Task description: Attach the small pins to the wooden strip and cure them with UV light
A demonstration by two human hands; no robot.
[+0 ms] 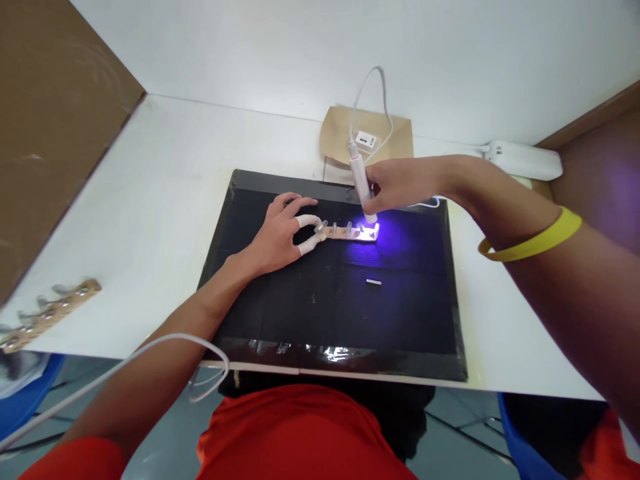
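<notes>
Apparently for steadiness, the left hand (277,239) pinches one end of a narrow tan wooden strip (341,233) on a black rectangular mat (300,307), while the right hand (397,185) grips a slim white lamp (359,175) tip-down, so violet light bathes the other.

The lamp (359,175) is white, strip (341,233) tan, mat (290,307) black, wristband (541,245) yellow, shirt (305,437) red.

Bright scene; violet glow below white lamp (359,179); glare on black mat (300,307).
</notes>
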